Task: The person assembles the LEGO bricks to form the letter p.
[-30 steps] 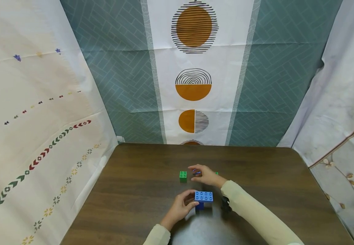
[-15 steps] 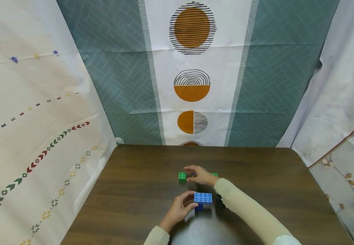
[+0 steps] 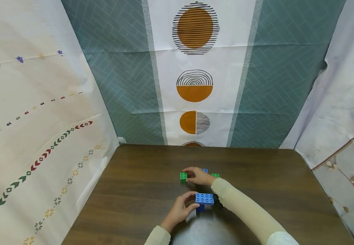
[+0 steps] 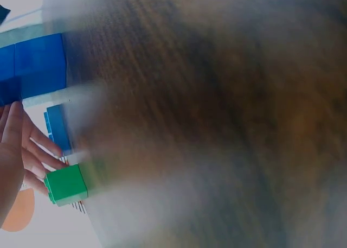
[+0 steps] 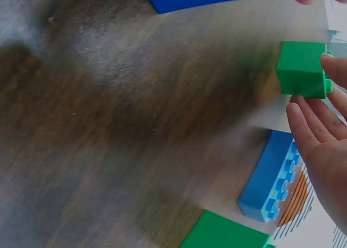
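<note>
My left hand (image 3: pixel 178 211) pinches the left end of a light blue eight-stud toy brick (image 3: pixel 204 198), which sits over a darker blue brick (image 3: pixel 200 208) near the front of the table. Farther back, my right hand (image 3: pixel 199 176) reaches over to a small green brick (image 3: pixel 183 177) with four studs. In the right wrist view, the thumb lies close to the studded side of that green brick (image 5: pixel 303 69), and the other fingertips (image 5: pixel 295 104) are right at its neighbouring side, fingers fairly straight. The left wrist view shows the blue brick (image 4: pixel 40 66) at the left edge.
Behind the right hand lie another blue brick (image 3: pixel 205 170) and a second green brick (image 3: pixel 215 175), both partly hidden by it. The brown wooden table (image 3: pixel 134 190) ends at a patterned cloth backdrop (image 3: pixel 128 85), with fabric hanging on both sides.
My right hand has moved left, away from the blue and green bricks at the right, up to the left green brick. The left hand stays at the blue bricks.
</note>
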The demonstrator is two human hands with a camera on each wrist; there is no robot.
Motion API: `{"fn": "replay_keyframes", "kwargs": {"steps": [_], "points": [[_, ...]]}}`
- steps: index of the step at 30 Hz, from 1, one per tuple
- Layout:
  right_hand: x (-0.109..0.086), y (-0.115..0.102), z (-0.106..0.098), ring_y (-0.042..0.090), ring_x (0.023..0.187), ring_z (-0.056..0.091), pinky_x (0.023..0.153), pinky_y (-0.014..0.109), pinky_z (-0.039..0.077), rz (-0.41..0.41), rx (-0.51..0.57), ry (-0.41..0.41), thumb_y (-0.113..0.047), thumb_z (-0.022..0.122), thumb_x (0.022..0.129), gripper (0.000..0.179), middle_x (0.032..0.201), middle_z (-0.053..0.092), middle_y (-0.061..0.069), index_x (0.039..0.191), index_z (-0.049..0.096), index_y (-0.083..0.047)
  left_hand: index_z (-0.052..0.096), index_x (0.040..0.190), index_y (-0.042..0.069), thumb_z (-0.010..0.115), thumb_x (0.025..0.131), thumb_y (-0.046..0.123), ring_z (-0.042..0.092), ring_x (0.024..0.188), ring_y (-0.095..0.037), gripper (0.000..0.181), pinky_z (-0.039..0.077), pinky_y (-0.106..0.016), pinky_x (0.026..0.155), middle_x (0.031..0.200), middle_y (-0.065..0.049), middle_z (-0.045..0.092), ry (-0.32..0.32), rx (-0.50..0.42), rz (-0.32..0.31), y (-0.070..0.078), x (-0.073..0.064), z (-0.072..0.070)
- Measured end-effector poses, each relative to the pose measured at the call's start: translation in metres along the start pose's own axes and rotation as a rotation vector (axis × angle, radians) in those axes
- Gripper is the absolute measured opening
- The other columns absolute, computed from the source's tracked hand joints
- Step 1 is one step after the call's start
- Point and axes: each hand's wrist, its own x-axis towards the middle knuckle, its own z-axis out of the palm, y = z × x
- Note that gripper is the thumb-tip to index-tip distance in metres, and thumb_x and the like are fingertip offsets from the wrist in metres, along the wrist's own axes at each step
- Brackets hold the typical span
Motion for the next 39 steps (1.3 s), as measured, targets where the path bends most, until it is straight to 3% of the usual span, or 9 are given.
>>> {"fn": "replay_keyframes", "kwargs": {"steps": [11, 21, 25, 32, 39], "points": [[-0.0037, 0.0044, 0.0021, 0.029, 0.107, 0.061, 0.088, 0.043, 0.053, -0.008, -0.035, 0.008, -0.011, 0.063, 0.094, 0.040, 0.120, 0.061, 0.014, 0.131, 0.053, -0.001, 0.058, 0.118, -0.004, 0.066, 0.089, -0.001, 0.061, 0.108, -0.032, 0.030, 0.051, -0.041, 0.093, 0.113, -0.020, 0.064, -0.015, 0.007, -0.039, 0.0003, 0.0000, -0.0011], [-0.0051, 0.0053, 0.0024, 0.026, 0.105, 0.061, 0.087, 0.040, 0.054, 0.011, 0.009, 0.014, -0.013, 0.065, 0.093, 0.037, 0.115, 0.063, 0.011, 0.128, 0.056, -0.002, 0.058, 0.119, -0.003, 0.065, 0.089, -0.001, 0.061, 0.109, -0.032, 0.030, 0.051, -0.028, 0.093, 0.114, -0.020, 0.064, -0.020, 0.004, -0.049, 0.0007, -0.0003, -0.0004], [-0.0047, 0.0062, 0.0025, 0.026, 0.106, 0.061, 0.088, 0.041, 0.053, 0.001, 0.030, 0.007, -0.014, 0.065, 0.093, 0.038, 0.116, 0.063, 0.012, 0.128, 0.056, -0.001, 0.058, 0.118, -0.004, 0.065, 0.089, -0.001, 0.061, 0.109, -0.033, 0.030, 0.051, -0.030, 0.093, 0.114, -0.020, 0.064, -0.017, 0.005, -0.043, 0.0006, -0.0003, -0.0007], [-0.0051, 0.0040, 0.0040, 0.032, 0.114, 0.057, 0.091, 0.044, 0.052, -0.027, 0.038, -0.023, -0.015, 0.066, 0.092, 0.054, 0.133, 0.053, 0.017, 0.140, 0.044, -0.001, 0.057, 0.119, -0.005, 0.064, 0.089, -0.001, 0.058, 0.110, -0.040, 0.031, 0.050, -0.044, 0.094, 0.115, -0.023, 0.062, -0.028, -0.017, -0.049, 0.0000, -0.0012, -0.0011], [-0.0056, 0.0042, 0.0055, 0.032, 0.114, 0.058, 0.093, 0.045, 0.051, -0.099, -0.019, -0.061, -0.013, 0.062, 0.095, 0.054, 0.135, 0.052, 0.017, 0.143, 0.040, -0.001, 0.058, 0.119, -0.004, 0.065, 0.089, -0.002, 0.059, 0.110, -0.039, 0.031, 0.050, -0.044, 0.094, 0.115, -0.022, 0.062, -0.025, -0.002, -0.046, 0.0004, -0.0007, -0.0015]]}}
